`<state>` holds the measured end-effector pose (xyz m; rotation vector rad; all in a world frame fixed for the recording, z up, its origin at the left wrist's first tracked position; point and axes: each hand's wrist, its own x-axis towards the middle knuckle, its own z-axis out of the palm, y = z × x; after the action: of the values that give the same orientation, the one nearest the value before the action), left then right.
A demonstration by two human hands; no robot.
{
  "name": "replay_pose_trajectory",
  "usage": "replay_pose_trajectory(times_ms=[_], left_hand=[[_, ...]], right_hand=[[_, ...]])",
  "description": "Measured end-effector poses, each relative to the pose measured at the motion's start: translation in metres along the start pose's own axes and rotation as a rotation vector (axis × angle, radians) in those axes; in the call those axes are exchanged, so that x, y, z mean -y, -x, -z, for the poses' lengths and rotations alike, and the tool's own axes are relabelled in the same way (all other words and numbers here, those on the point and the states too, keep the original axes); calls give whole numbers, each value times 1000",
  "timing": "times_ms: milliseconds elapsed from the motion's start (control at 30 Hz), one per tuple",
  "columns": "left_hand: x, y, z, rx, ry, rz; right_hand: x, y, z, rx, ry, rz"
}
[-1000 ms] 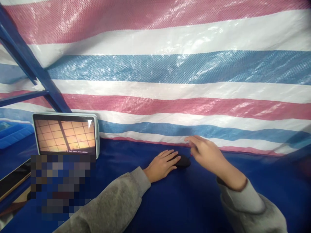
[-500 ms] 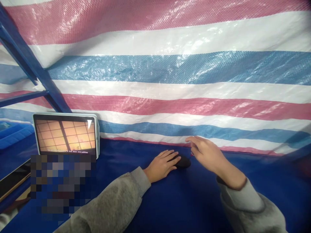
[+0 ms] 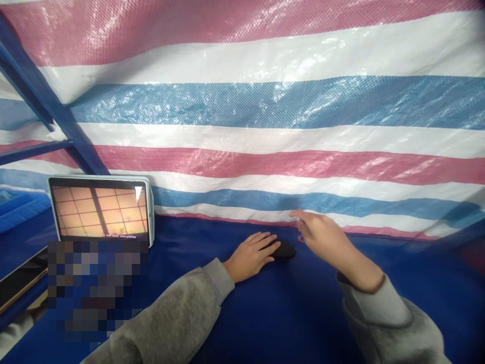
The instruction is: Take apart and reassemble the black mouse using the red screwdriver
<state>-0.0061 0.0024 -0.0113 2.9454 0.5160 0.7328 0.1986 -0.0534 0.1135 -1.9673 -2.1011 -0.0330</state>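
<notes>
My left hand (image 3: 252, 257) lies palm down on the blue surface, its fingers spread. Its fingertips rest over the left end of a black rounded object (image 3: 286, 250) that looks like a computer mouse; that end is partly covered. To the right and a little higher, my right hand (image 3: 320, 233) is raised with the wrist bent. Its index finger points left while the other fingers curl in. A small thin reddish thing (image 3: 300, 238) shows under those curled fingers; too little of it is visible to name. The right hand appears apart from the black object.
A tablet (image 3: 100, 210) in a pale case stands at the left, playing a video. Beside it lie a phone (image 3: 22, 278) and a blurred-out patch. A blue tray (image 3: 22, 207) and blue metal frame (image 3: 49, 96) are further left. Striped plastic sheeting (image 3: 265, 106) hangs behind the blue table (image 3: 257, 323).
The view has shifted very slightly. My right hand's fingers have moved a little; my left hand stays on the black object.
</notes>
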Motion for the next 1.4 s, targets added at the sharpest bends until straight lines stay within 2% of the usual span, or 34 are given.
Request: replay_pose_trajectory(times_ms=[167, 567, 733, 967, 1167, 1400], left_hand=[[1, 1, -1, -9, 13, 6], [0, 1, 0, -5, 27, 22], [1, 1, 0, 4, 21, 20], [0, 0, 1, 49, 53, -16], [-4, -3, 3, 98, 83, -57], [-4, 0, -3, 54, 93, -51]], right_hand=[[2, 0, 1, -9, -20, 52], [1, 1, 0, -50, -21, 3], [4, 1, 0, -45, 8, 17], [0, 1, -3, -105, 10, 30], [-4, 4, 2, -38, 33, -4], [-8, 9, 4, -44, -6, 59]])
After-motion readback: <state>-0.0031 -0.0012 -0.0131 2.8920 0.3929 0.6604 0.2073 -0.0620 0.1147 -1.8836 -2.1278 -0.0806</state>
